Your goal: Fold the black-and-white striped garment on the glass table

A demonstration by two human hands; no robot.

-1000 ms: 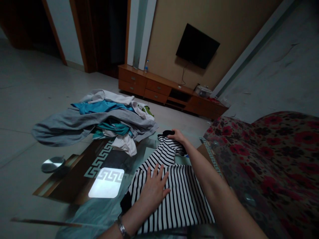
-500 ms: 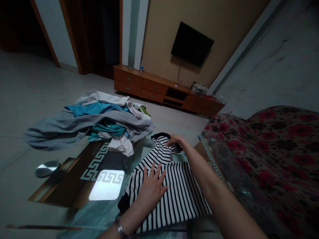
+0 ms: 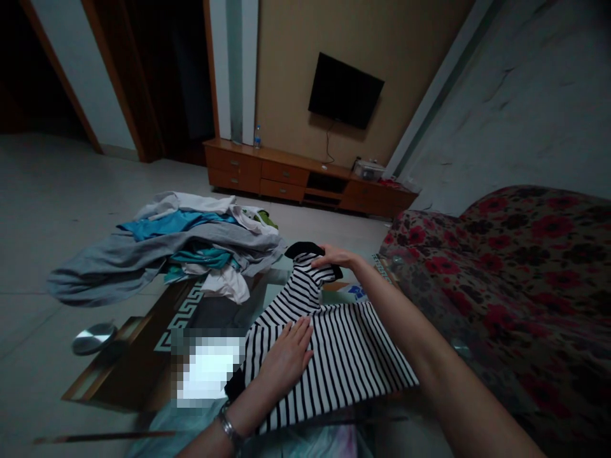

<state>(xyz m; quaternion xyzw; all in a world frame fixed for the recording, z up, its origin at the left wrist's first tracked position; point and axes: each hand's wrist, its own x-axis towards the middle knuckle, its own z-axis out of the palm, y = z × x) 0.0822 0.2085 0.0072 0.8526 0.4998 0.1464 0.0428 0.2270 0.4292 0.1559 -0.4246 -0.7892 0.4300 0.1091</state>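
Note:
A white shirt with black stripes and black trim (image 3: 353,350) lies spread on a glass-topped table (image 3: 186,312). My left hand (image 3: 289,356), with a metal bracelet at its wrist, rests flat on the fabric, fingers extended and close together. At the far side, my right hand (image 3: 334,256) pinches the striped cloth beside its black edge, thumb on top; the other fingers are partly hidden. That gripped part is bunched and raised.
A heap of clothes (image 3: 191,238), grey, blue, teal and white, sits at the far left of the table. A flower-patterned sofa (image 3: 525,267) stands on the right. Beyond are a wooden TV cabinet (image 3: 277,181) and a wall-mounted television (image 3: 346,89).
My left hand's spread fingers have drawn together on the shirt. My right hand still grips the cloth, and its black edge now shows more openly. The whole view has shifted slightly.

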